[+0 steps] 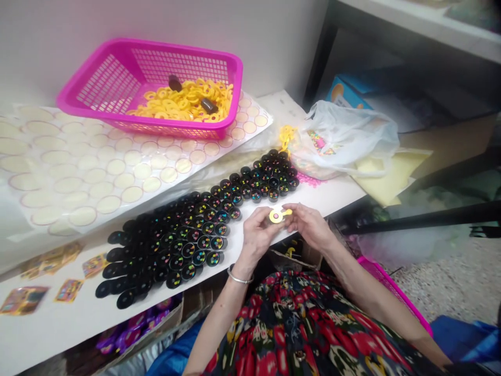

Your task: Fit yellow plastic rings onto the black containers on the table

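Note:
Over the front edge of the white table, a small round yellow piece (276,216) with a pinkish centre and a short stem sits between my hands. My left hand (257,233) is closed around its round part; anything under it is hidden by the fingers. The fingers of my right hand (312,225) pinch the stem on the other side. Just beyond and to the left stand many black round cups (203,242) in tight rows, with small bright coloured bits inside.
A pink basket (152,122) of yellow rings (176,107) rests on printed circle sheets (113,167). At the right lies a white plastic bag (344,133) near yellow paper (395,175). Colourful cards (68,290) lie at left. An open carton (291,259) stands below the table edge.

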The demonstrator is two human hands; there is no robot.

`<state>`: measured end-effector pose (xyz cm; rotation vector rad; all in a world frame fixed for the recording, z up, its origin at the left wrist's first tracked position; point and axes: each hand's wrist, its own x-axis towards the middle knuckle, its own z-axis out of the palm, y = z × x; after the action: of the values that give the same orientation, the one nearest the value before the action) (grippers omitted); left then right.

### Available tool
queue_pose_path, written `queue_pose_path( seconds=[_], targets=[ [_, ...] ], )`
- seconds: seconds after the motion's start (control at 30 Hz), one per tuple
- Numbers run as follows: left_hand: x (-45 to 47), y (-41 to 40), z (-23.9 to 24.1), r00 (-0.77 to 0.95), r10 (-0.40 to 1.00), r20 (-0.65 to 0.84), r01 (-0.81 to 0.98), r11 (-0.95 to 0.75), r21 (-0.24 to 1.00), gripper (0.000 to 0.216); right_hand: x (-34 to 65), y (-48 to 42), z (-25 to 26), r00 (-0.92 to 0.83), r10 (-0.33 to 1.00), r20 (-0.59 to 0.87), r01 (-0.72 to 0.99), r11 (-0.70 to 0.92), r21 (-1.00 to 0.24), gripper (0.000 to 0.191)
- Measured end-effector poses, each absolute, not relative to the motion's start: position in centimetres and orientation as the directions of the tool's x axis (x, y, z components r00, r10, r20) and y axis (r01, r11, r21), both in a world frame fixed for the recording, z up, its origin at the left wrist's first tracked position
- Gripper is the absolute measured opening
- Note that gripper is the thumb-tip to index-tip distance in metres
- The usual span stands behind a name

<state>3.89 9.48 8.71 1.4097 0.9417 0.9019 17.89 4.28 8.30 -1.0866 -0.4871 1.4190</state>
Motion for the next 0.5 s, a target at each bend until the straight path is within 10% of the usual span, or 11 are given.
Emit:
queue_pose_path(
  seconds=[0.23, 0.5],
  targets=[
    [3.5, 7.9, 10.2, 0.579, 0.795, 0.180, 0.116, -0.299, 0.947, 0.020, 19.5, 1.9, 8.2, -0.169, 0.944, -0.284, -0.586, -0.327, -0.741, 0.041],
    [3.9, 6.4, 8.8, 0.728, 0.549, 0.410, 0.180, -0.730, 0.659, 0.016, 19.3, 1.5, 8.4, -0.117, 0.943, -0.310, -0.469, -0.328, -0.820, 0.042]
  ],
)
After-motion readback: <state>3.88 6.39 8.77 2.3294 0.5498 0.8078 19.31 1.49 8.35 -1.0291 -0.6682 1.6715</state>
